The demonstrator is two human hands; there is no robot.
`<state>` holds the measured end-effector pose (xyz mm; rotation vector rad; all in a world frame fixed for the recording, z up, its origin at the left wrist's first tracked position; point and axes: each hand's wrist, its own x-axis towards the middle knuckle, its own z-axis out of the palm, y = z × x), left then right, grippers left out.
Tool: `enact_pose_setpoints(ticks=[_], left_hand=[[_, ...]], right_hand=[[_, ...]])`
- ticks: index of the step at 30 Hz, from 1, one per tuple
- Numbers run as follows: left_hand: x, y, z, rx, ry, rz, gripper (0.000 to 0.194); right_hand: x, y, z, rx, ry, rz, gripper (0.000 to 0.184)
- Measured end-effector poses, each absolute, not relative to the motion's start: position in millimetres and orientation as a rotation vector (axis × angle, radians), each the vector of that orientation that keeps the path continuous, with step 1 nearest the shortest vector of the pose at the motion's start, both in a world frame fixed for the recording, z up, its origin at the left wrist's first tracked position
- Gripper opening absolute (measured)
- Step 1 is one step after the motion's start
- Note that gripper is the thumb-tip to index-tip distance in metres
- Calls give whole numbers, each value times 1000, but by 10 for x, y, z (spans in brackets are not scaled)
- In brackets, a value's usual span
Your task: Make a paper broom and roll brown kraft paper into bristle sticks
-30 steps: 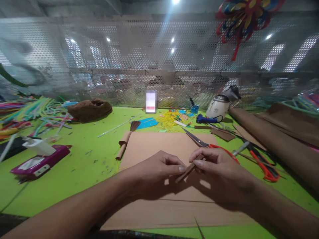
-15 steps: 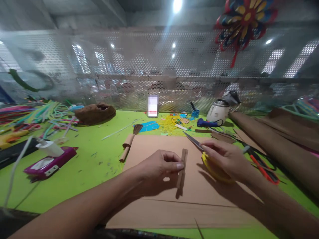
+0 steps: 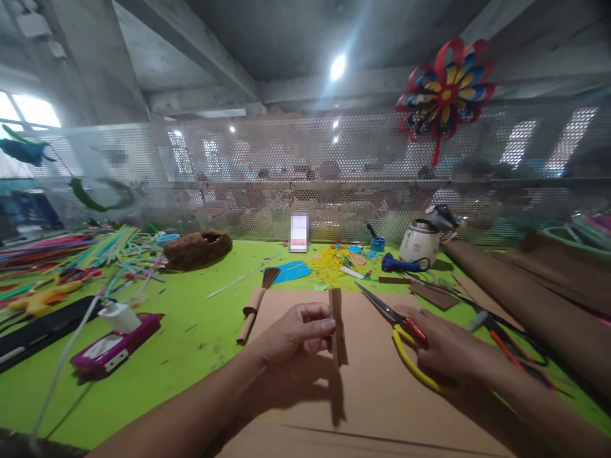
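A narrow brown folded strip point(image 3: 338, 327) stands nearly upright above the tan sheet point(image 3: 377, 388), pinched between the thumb and fingers of my left hand point(image 3: 303, 327). My right hand point(image 3: 442, 340) grips a pair of scissors point(image 3: 405, 353) by the handles, one red and one yellow. The blades point away to the upper left, apart from the strip. Part of the handles is hidden behind my right hand's fingers. To the left of the sheet lies a small brush-like piece point(image 3: 252, 312) with dark bristles and a rolled brown handle.
A purple power strip point(image 3: 114, 346) with a white plug lies at the left. Behind the sheet are blue pieces point(image 3: 291, 271), yellow shreds point(image 3: 331, 264), a blue glue gun point(image 3: 403, 263) and a white kettle-like pot point(image 3: 419, 242). Brown rolled material point(image 3: 515, 299) lies along the right.
My right hand has left the strip and taken hold of the scissors. My left hand has turned the strip from slanted to upright. The view has tilted up.
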<state>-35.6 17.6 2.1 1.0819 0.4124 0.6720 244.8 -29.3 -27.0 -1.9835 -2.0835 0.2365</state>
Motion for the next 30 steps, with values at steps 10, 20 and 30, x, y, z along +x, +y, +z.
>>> enact_pose_setpoints(ticks=[10, 20, 30], left_hand=[[-373, 206, 129, 1054, 397, 786, 29], [-456, 314, 203, 1047, 441, 1100, 21], [-448, 279, 232, 1043, 456, 1150, 17]], right_hand=[[2377, -249, -315, -1995, -1906, 123, 23], [1981, -449, -226, -1361, -1773, 676, 39], [1875, -618, -291, -1353, -1797, 688, 38]])
